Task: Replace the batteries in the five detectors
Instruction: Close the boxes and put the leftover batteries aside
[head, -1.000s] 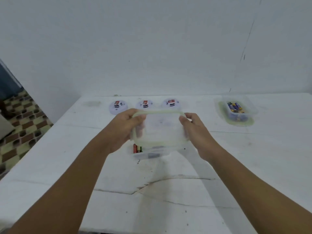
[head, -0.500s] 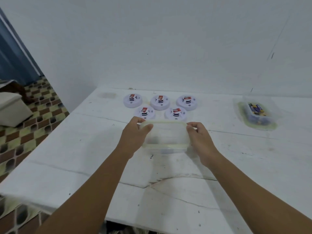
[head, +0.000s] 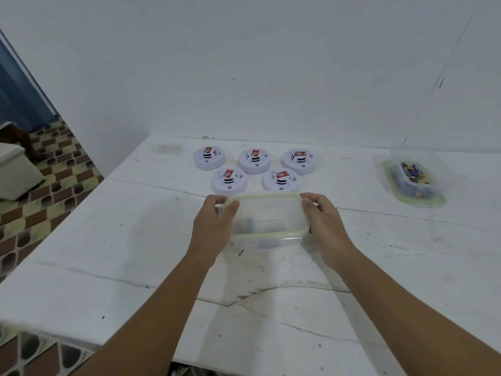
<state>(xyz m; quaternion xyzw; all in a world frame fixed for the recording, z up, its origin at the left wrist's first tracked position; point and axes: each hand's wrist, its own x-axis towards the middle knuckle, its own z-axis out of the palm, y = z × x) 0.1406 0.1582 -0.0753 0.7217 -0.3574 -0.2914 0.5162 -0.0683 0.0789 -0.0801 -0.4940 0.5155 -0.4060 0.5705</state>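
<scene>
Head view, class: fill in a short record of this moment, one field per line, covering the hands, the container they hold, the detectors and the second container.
left hand: grips lidded container's left end
right hand: grips its right end
lidded container: clear, on white table
detectors: five, white, beyond the container, three behind two
far container: to the right, batteries inside

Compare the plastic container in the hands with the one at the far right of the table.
The near container has its green-rimmed lid on top, gripped at each end by the left hand and right hand; the far container is untouched and appears to sit on its lid. The far container shows blue and yellow batteries; the near container's contents show only dimly through the lid. Both are clear, rectangular, and stand on the white table.
</scene>
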